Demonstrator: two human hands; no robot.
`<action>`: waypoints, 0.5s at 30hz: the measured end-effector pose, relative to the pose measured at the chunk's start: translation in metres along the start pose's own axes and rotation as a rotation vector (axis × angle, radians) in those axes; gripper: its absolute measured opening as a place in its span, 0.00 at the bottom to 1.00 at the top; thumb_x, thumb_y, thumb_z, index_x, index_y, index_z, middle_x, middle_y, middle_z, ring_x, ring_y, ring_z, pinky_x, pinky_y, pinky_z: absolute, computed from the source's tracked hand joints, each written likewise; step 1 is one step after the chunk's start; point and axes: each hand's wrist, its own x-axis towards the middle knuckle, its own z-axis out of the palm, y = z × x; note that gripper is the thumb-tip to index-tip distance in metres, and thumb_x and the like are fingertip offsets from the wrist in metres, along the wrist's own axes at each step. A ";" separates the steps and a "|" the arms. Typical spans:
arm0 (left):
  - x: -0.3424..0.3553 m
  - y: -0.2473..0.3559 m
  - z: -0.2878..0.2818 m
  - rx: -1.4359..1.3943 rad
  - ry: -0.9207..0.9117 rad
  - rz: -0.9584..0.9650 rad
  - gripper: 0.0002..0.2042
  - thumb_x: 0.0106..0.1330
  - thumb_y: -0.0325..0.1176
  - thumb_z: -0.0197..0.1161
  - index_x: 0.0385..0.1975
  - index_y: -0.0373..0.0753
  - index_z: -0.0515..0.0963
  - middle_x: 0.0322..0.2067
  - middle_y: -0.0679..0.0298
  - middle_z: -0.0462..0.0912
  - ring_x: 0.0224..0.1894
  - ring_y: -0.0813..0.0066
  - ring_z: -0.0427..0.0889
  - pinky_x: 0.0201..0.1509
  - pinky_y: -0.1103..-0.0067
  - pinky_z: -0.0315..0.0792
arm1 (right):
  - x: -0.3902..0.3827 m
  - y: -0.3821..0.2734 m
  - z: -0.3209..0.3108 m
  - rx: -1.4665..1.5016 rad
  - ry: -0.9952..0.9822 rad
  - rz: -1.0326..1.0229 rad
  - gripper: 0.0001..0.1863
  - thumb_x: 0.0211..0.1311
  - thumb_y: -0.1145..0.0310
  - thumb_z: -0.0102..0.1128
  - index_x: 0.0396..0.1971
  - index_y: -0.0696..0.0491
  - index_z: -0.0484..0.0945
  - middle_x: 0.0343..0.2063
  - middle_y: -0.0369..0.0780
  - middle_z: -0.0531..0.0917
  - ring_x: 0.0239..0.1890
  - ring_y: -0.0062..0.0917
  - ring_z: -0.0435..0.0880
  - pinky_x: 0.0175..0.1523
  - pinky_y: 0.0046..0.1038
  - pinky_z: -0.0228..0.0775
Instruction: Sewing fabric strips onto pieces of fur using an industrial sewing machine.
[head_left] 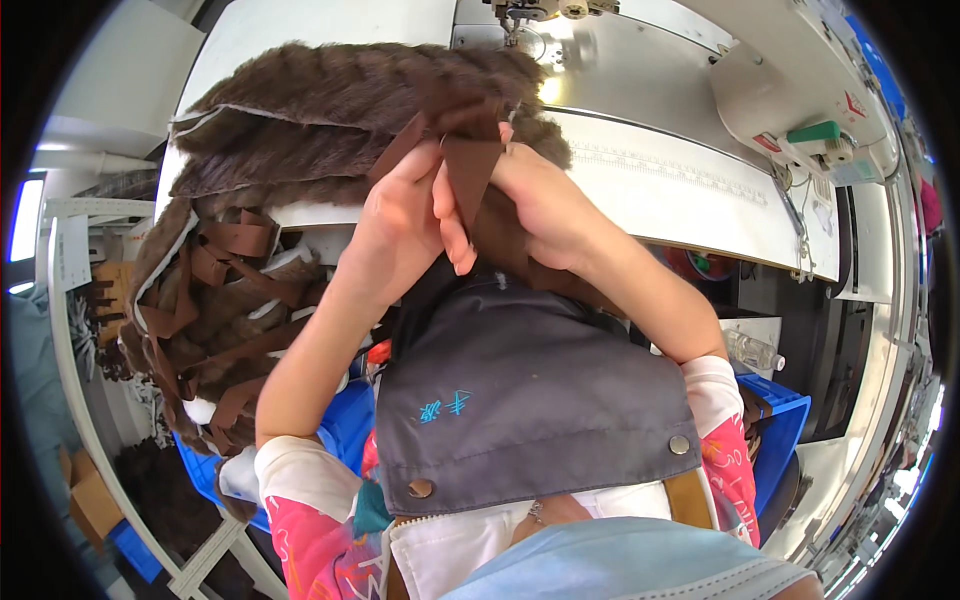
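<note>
— Two hands are seen; what is held?
— A brown strap (470, 170) is pinched by the left hand (400, 235) and the right hand (545, 210), above the white surface (680, 190).
— And the brown fur piece (340, 100)?
— It is spread on that surface, touching the strap.

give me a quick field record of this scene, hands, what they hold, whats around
left hand: grips the brown fabric strap from the left
right hand: pinches the same strap from the right
under the strap: long brown faux-fur strip lying across the white sewing table
left of hands: pile of brown fur pieces hanging off the table
behind: white sewing machine
lap: dark grey apron
</note>
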 end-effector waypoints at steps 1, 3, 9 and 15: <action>-0.011 -0.005 0.001 0.181 0.161 0.038 0.41 0.56 0.32 0.68 0.67 0.36 0.50 0.64 0.60 0.61 0.48 0.77 0.76 0.40 0.81 0.74 | 0.001 0.000 0.000 -0.042 0.037 -0.022 0.19 0.65 0.62 0.43 0.27 0.61 0.77 0.21 0.44 0.80 0.22 0.25 0.78 0.31 0.24 0.72; -0.019 -0.017 0.018 0.365 0.384 0.212 0.41 0.51 0.24 0.70 0.65 0.34 0.55 0.61 0.58 0.65 0.60 0.74 0.66 0.56 0.78 0.67 | 0.003 -0.004 0.000 -0.083 0.074 -0.038 0.18 0.65 0.62 0.44 0.28 0.61 0.77 0.23 0.43 0.81 0.25 0.23 0.78 0.32 0.23 0.71; -0.017 -0.014 0.007 0.983 0.655 0.318 0.21 0.56 0.17 0.62 0.52 0.30 0.72 0.50 0.57 0.76 0.49 0.75 0.75 0.53 0.78 0.70 | 0.002 -0.022 0.006 -0.918 0.099 -0.268 0.15 0.62 0.64 0.47 0.31 0.60 0.79 0.23 0.42 0.82 0.30 0.32 0.81 0.39 0.30 0.71; -0.009 0.025 0.009 0.516 0.519 0.163 0.11 0.69 0.33 0.54 0.42 0.32 0.77 0.34 0.62 0.82 0.38 0.77 0.80 0.45 0.79 0.73 | 0.007 -0.040 -0.029 -0.892 -0.011 -0.108 0.15 0.67 0.66 0.48 0.32 0.63 0.78 0.21 0.38 0.81 0.28 0.19 0.80 0.37 0.22 0.70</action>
